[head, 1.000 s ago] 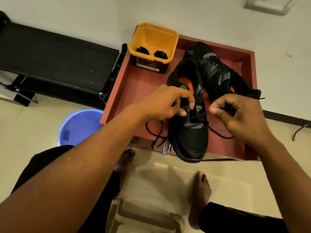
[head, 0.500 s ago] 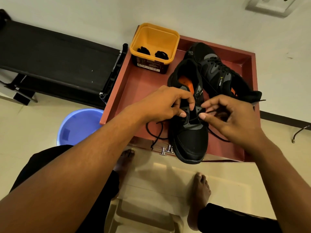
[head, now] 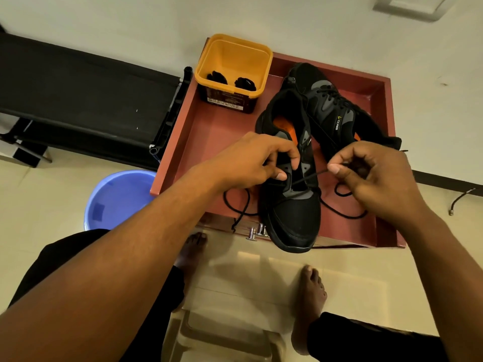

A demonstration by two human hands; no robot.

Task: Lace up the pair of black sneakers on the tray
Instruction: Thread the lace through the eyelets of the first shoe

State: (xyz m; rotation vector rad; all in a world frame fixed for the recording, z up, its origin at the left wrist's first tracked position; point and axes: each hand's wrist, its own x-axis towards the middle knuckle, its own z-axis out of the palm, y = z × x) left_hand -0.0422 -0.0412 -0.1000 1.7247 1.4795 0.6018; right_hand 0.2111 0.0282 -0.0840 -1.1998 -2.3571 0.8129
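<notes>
Two black sneakers lie on a red-brown tray (head: 209, 142). The near sneaker (head: 292, 218) has an orange insole and its toe overhangs the tray's front edge. My left hand (head: 251, 163) grips the eyelet flap on the sneaker's left side. My right hand (head: 371, 176) pinches a black lace (head: 307, 178) that runs taut from the eyelets across the tongue. Loose lace loops lie on the tray at both sides of the shoe. The far sneaker (head: 332, 108) lies laced behind it, at the tray's back right.
A yellow tub (head: 235, 61) holding dark bundles stands at the tray's back left. A blue bucket (head: 117, 199) sits on the floor to the left, next to a black bench (head: 78, 95). My bare feet (head: 311, 291) rest on the tiled floor below the tray.
My right hand went in to the eyelets, then drew the lace out to the right until it ran taut. My left hand kept its grip on the shoe.
</notes>
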